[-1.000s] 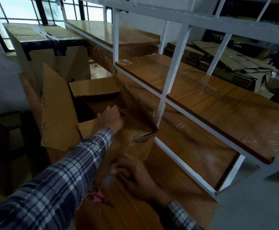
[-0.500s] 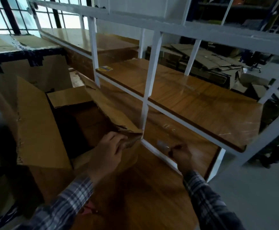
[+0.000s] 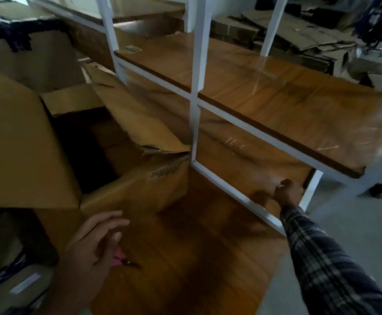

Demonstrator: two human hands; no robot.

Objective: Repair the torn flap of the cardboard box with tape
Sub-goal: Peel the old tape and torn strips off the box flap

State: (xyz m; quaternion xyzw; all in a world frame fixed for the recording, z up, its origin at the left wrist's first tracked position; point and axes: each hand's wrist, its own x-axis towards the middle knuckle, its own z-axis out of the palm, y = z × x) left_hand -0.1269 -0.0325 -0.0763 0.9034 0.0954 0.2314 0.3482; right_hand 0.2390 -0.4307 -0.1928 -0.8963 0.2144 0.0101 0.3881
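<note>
On the brown wooden table (image 3: 185, 258), the open brown cardboard box (image 3: 135, 189) is sitting at the left, its torn flap (image 3: 137, 123) sagging inward with a ragged edge near the white metal shelf frame (image 3: 195, 92). The left hand (image 3: 90, 248) is hovering low over the table, fingers (image 3: 108, 221) relaxed and spread, grasping nothing, partly covering pink-handled scissors (image 3: 119, 258) lying on the wood. The right hand (image 3: 287, 192) (plaid sleeve) is reaching onto the lower wooden shelf (image 3: 242, 160), fingers curled; whether they are pinching anything I cannot tell. Flattened cardboard sheets (image 3: 287, 35) are lying beyond the rack.
</note>
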